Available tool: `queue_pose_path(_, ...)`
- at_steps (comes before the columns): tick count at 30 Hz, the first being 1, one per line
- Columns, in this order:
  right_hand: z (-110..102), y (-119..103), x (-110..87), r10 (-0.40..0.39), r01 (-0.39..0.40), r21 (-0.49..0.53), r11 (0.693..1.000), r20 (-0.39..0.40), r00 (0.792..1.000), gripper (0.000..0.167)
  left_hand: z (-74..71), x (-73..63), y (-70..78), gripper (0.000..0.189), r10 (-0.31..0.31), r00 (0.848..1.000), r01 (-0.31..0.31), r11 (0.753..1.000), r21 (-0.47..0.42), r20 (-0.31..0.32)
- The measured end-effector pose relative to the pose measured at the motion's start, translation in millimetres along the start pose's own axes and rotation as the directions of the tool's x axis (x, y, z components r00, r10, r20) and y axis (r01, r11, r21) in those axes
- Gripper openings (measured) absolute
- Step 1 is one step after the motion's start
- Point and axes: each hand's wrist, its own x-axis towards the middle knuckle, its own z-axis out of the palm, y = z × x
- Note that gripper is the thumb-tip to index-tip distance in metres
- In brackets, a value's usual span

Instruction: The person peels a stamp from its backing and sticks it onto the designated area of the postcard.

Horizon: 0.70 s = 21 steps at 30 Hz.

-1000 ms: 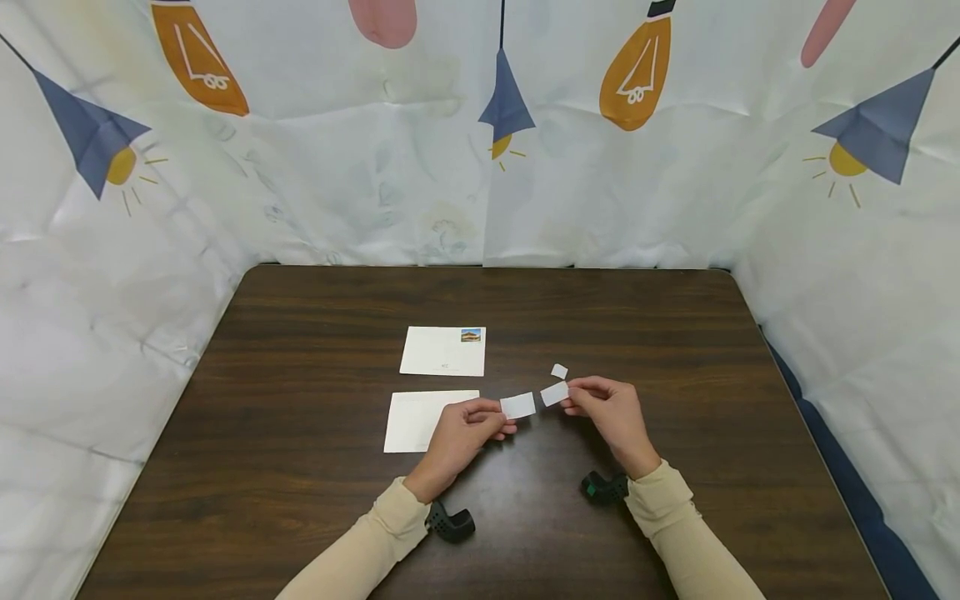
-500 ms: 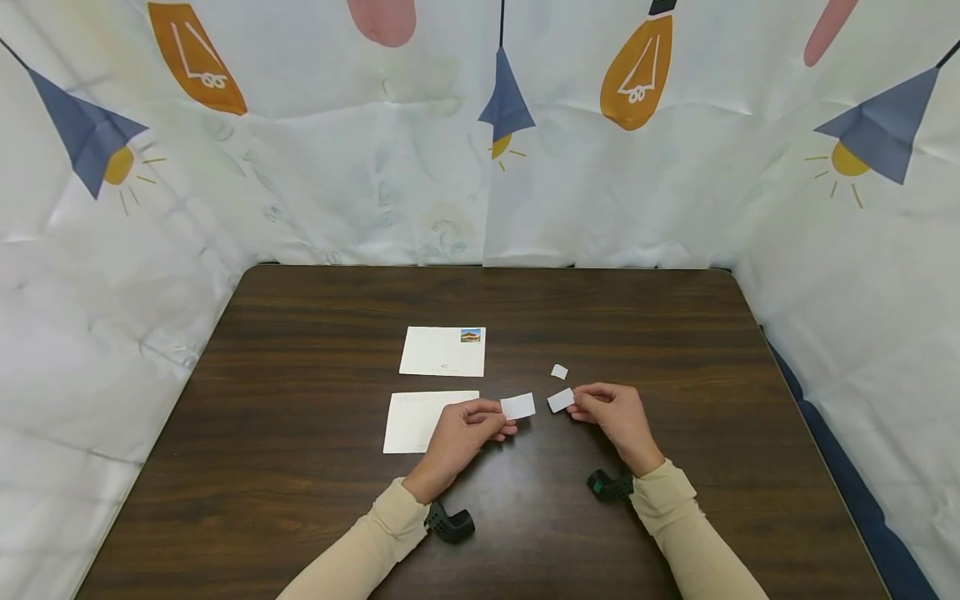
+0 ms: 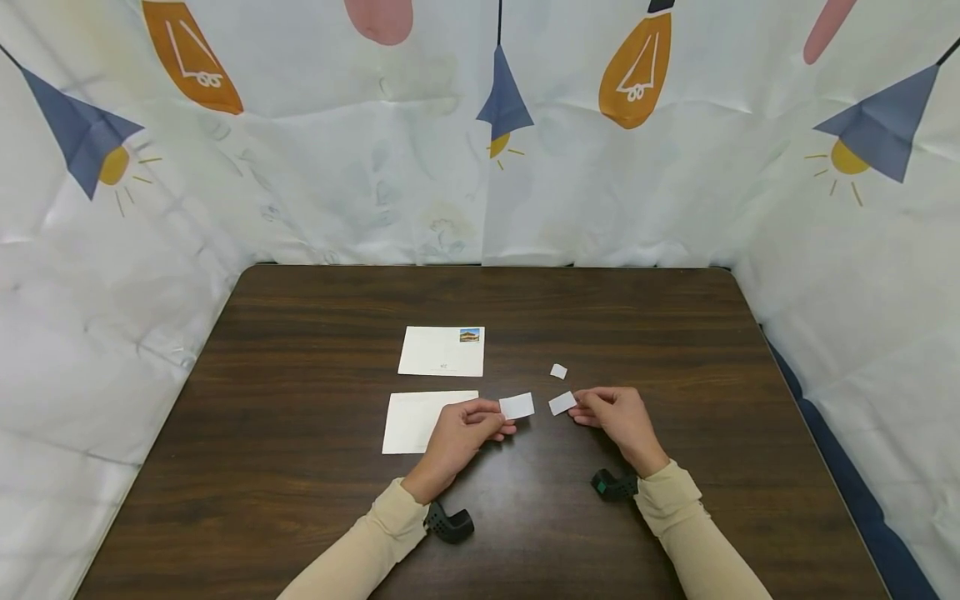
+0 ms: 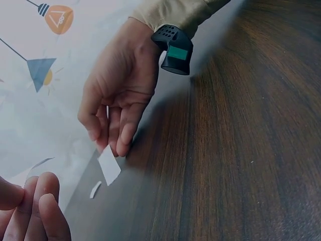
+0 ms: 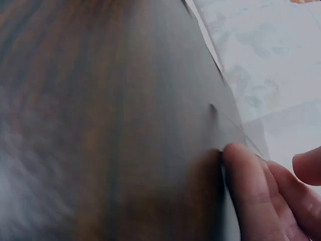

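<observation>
Between the thumb and fingers of my left hand (image 3: 461,433) is a small white paper slip (image 3: 517,406), its outer edge facing right. Opposite, my right hand (image 3: 618,421) pinches a slightly smaller white slip (image 3: 562,404) by its right end. A narrow gap separates the two slips. Just beyond the right hand's slip lies a tiny white paper piece (image 3: 558,372). The left wrist view shows the right hand (image 4: 120,90) with its slip (image 4: 109,165) hanging from the fingertips, low over the table. In the right wrist view, the right fingers (image 5: 251,191) hide most of their slip.
A white card with a colourful printed stamp (image 3: 441,354) lies at the back left of the hands. Nearer, a plain cream card (image 3: 412,421) is partly covered by the left hand. All rest on a dark wood-grain table (image 3: 300,350), with a printed white curtain (image 3: 420,183) around it.
My right hand has drawn its slip slightly right and nearer the person, away from the tiny piece and widening the gap to the left slip. The left hand has stayed nearly still.
</observation>
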Motion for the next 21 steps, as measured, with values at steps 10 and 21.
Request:
queue_pose_path(10,-2,-10,-5.5,-0.035,0.027,-0.21,0.977,-0.033,0.999,0.029,-0.5,0.2,-0.6,0.023,0.005,1.0,-0.005,1.0,-0.012,0.009)
queue_pose_path(21,-4,-15,-10.7,-0.156,0.133,-0.372,0.919,-0.033,0.987,0.024,-0.1,-0.2,0.1,0.023,0.014,1.0,-0.013,1.0,-0.014,0.015)
